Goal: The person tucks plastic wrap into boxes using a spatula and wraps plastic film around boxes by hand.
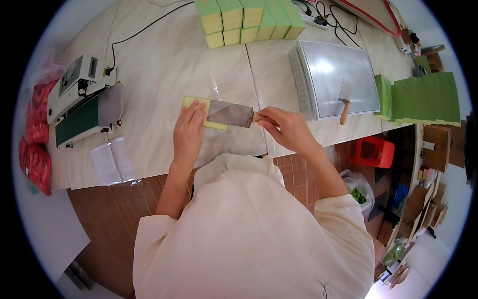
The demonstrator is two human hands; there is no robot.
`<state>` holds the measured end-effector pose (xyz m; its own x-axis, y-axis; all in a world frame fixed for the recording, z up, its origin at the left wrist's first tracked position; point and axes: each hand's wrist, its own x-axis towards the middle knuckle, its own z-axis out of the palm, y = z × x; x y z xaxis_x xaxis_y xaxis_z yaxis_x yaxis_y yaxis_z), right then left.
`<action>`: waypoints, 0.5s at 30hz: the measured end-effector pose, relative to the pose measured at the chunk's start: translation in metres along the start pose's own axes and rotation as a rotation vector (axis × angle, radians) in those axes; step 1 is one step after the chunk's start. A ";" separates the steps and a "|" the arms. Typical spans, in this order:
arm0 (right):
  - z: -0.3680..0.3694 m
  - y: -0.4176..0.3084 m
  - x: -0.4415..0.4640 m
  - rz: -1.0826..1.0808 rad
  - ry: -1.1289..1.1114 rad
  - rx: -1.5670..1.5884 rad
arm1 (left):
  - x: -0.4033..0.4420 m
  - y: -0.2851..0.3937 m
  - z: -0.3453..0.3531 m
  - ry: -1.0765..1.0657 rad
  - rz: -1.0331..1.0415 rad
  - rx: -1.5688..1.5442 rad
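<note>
My right hand (286, 128) grips the wooden handle of a flat tool with a wide rectangular metal blade (230, 114), like a broad spatula. The blade lies across the right part of a pale yellow-green box (193, 103) on the table. My left hand (189, 130) holds the box's left end, fingers laid over its top. Clear film sticks out beyond the box's upper and lower edges. To the right, a smaller trowel-shaped spatula (344, 102) with a wooden handle rests on a metal-topped box-shaped unit (338, 65).
Stacked green-and-yellow boxes (231, 17) stand at the back, with a row of green boxes (425, 98) at right. A small belt machine (87, 99) and a plastic sheet (112, 162) are on the left. Cables lie behind the metal-topped unit. A red stool (373, 152) stands below the table's right edge.
</note>
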<state>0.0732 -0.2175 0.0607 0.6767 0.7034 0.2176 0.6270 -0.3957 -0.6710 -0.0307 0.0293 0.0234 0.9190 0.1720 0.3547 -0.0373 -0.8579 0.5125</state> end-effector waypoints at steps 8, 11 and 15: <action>-0.027 -0.011 -0.009 0.127 -0.101 0.072 | -0.002 0.003 -0.005 0.020 -0.052 -0.073; -0.046 -0.010 -0.021 0.251 -0.096 0.093 | -0.003 0.001 -0.007 0.052 -0.067 -0.111; -0.027 0.001 -0.020 0.353 0.009 0.137 | -0.005 -0.004 -0.007 0.031 -0.026 -0.088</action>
<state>0.0705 -0.2473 0.0748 0.8459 0.5320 -0.0382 0.2971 -0.5295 -0.7945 -0.0376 0.0354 0.0247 0.9077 0.2099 0.3635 -0.0486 -0.8075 0.5878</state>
